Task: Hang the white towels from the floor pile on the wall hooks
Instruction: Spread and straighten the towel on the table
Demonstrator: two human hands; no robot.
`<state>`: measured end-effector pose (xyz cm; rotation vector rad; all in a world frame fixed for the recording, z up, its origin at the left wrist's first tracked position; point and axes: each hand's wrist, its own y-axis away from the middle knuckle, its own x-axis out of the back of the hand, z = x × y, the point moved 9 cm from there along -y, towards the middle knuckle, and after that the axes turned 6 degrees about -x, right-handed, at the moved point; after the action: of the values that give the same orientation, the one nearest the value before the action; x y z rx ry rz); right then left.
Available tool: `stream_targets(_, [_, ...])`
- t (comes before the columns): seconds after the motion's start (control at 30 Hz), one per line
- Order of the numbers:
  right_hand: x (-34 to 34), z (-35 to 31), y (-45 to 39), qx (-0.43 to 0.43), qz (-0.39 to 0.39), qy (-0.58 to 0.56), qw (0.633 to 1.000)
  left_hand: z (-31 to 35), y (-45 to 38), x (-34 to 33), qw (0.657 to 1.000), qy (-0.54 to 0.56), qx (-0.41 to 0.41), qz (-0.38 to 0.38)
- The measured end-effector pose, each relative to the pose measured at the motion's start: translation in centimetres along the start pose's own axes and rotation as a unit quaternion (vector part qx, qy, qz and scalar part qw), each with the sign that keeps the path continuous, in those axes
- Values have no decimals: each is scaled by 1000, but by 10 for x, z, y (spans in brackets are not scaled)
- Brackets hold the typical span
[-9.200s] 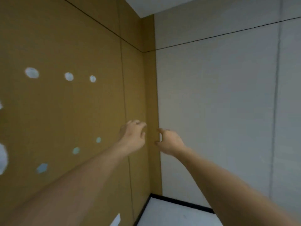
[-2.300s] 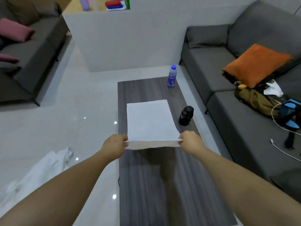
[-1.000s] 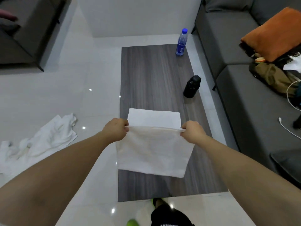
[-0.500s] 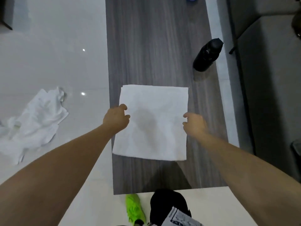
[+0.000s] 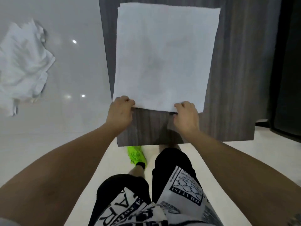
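Right now both hands, left hand (image 5: 121, 111) and right hand (image 5: 185, 115), pinch the near edge of the folded towel (image 5: 164, 59), which lies flat on the table (image 5: 234, 79) beyond the grip. Folding looks under way; next, probably another fold or a lift toward the hooks. Left of the grip, the floor pile (image 5: 22, 62) waits.

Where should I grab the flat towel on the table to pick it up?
Grab the towel by its near edge, coming from your side. It lies flat, and that edge is where both hands, left and right, already pinch it.

Dark wood-grain bench (image 5: 236, 79) carrying a flat folded white towel (image 5: 164, 57), glossy pale floor (image 5: 73, 66) with a crumpled white towel pile (image 5: 22, 62)
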<state>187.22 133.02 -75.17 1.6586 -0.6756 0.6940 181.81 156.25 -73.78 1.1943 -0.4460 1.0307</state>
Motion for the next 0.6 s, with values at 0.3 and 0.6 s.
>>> stream_targets(0.3, [-34, -32, 0, 143, 158, 12, 977, 21, -9, -38, 987, -74, -132, 62])
stream_targets(0.6, [4, -27, 37, 39, 141, -82, 986, 36, 25, -5, 993, -57, -75, 74])
